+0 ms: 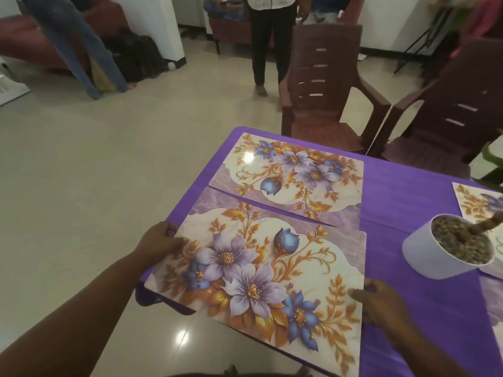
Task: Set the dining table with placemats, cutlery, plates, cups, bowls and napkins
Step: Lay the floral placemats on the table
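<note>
Left hand (160, 244) and right hand (377, 300) pinching opposite short edges of near placemat (258, 270), fingers curling over rims. Mat overhanging near-left table (408, 191) corner (looking thin, stiff, glossy, likely slippery); edge grips suiting it.

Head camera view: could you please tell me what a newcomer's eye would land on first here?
First, the big floral placemat nearest the camera, held at its side edges by the left hand and right hand and overhanging the purple tablecloth. A matching second placemat lies flat just beyond it. At the right stands a white pot filled with pebbles.
</note>
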